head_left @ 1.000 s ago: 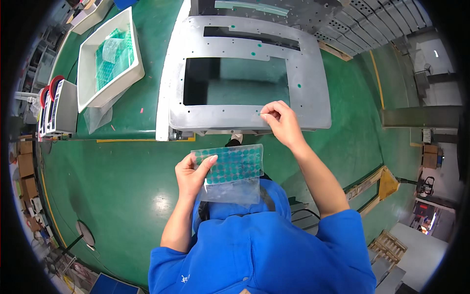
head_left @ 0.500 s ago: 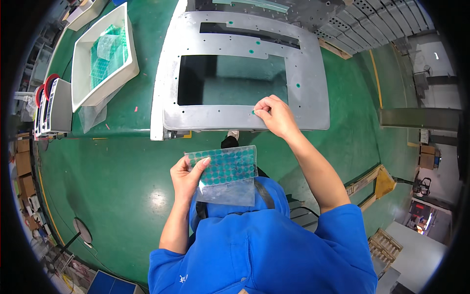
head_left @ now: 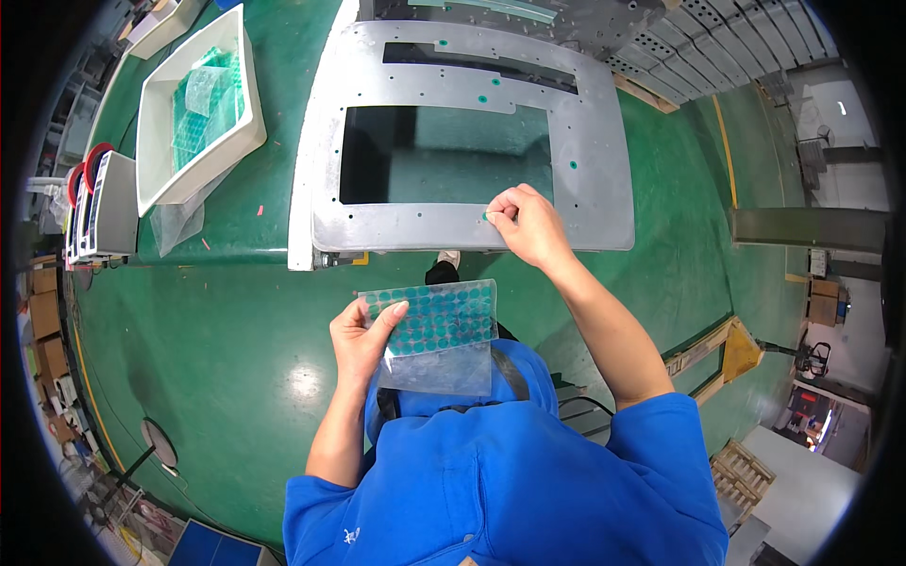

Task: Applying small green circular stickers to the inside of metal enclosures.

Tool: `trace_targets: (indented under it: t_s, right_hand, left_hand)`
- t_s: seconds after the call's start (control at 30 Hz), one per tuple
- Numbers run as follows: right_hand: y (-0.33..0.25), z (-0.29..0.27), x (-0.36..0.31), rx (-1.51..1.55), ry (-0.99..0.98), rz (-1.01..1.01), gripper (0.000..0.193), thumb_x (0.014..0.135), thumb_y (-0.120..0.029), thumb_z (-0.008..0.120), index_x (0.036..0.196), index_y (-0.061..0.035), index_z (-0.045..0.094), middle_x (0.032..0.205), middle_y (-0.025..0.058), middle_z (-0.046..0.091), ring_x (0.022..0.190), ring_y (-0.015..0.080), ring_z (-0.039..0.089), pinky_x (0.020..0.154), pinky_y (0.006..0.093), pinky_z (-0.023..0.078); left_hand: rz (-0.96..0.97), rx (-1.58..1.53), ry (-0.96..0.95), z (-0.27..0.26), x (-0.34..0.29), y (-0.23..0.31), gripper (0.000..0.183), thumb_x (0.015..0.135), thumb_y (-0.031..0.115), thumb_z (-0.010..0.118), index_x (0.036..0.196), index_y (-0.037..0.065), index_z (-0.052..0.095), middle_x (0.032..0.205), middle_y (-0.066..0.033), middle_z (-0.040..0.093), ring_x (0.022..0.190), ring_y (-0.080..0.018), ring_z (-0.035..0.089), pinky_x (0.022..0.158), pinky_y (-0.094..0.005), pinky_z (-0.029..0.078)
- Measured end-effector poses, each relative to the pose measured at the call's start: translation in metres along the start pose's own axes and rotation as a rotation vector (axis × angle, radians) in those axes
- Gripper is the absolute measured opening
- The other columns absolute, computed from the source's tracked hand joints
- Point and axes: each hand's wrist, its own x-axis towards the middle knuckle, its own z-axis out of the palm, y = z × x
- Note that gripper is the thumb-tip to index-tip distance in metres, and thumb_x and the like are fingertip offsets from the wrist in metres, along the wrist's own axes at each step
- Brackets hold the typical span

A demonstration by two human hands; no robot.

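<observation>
My left hand (head_left: 362, 341) pinches the left edge of a clear sheet of round green stickers (head_left: 442, 317), thumb on top. Its lower part is bare clear film. My right hand (head_left: 530, 224) is closed in a pinch at the front edge of a grey metal panel (head_left: 415, 224), with a small green round sticker (head_left: 486, 216) at its fingertips. The panel has a large rectangular opening, a narrow slot behind it and several small holes. Green dots cover a few of these holes, one being the green dot (head_left: 573, 165) right of the opening.
On the green-topped table at the left stands a white bin (head_left: 200, 189) with more green sticker sheets (head_left: 209, 104). Beside it are a grey box-like device (head_left: 102, 208) and a plastic bag (head_left: 179, 224). Perforated metal parts (head_left: 727, 47) stand behind right; a pallet jack (head_left: 741, 351) lies right.
Hardly anything differs. My right hand stays at the panel's front edge with the green sticker, and my left hand keeps the sheet; the view has shifted very slightly.
</observation>
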Motion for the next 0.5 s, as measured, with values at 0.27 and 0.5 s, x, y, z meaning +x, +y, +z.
trace_targets:
  t_s: [0.27,0.5]
  right_hand:
    - [0.000,-0.004,0.000,0.057,0.013,-0.019,0.012,0.070,-0.015,0.063,0.081,-0.0102,0.060,0.072,0.0030,0.052,0.068,0.0189,0.053,0.060,0.0321,0.043]
    - [0.009,-0.018,0.035,0.069,-0.333,0.093,0.027,0.059,-0.025,0.073,0.078,-0.0089,0.063,0.065,0.0031,0.051,0.060,0.0161,0.049,0.055,0.0303,0.041]
  left_hand:
    - [-0.010,0.012,0.002,0.000,0.000,-0.001,0.010,0.072,0.007,0.069,0.078,0.001,0.062,0.072,0.0002,0.060,0.063,-0.0032,0.050,0.058,-0.0173,0.040]
    - [0.021,0.021,0.034,-0.001,0.002,0.002,0.009,0.072,0.006,0.068,0.075,0.001,0.061,0.069,0.0016,0.059,0.062,-0.0024,0.048,0.055,-0.0167,0.038]
